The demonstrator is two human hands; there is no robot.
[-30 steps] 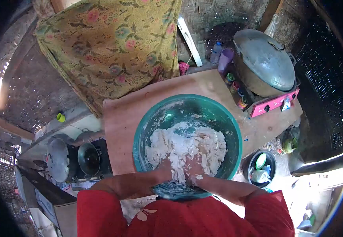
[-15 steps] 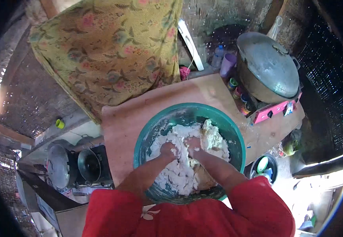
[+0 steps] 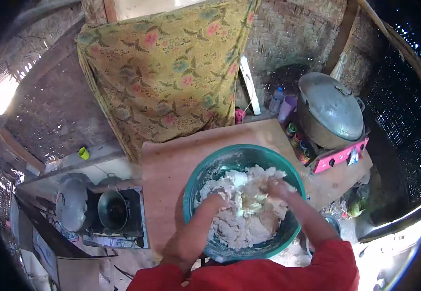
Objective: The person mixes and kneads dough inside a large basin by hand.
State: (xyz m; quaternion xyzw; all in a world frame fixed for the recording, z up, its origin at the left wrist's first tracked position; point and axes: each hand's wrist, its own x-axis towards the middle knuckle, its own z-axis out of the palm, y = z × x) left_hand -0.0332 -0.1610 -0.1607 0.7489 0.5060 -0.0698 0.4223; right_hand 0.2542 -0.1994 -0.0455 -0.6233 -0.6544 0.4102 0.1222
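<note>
A large green basin stands on the table and holds a lumpy, whitish dough with drier, floury patches. On the left side of the mass, my left hand has its fingers curled into the dough, coated with white. My right hand is pressed into the upper right part of the dough; its fingers are blurred and partly buried. A yellowish, wetter patch of dough lies between both hands. White smears cling to the basin's inner wall.
The basin rests on a wooden table. Back right, a big lidded pot sits on a pink-fronted stove, beside several small cans, a purple cup and a water bottle. Left are a wok and another lidded pot. A floral cloth hangs behind.
My hands have moved apart, the right one towards the basin's right side. The dough between them is spread and turned over, with more yellowish dough showing. The view has tilted up and shifted left.
</note>
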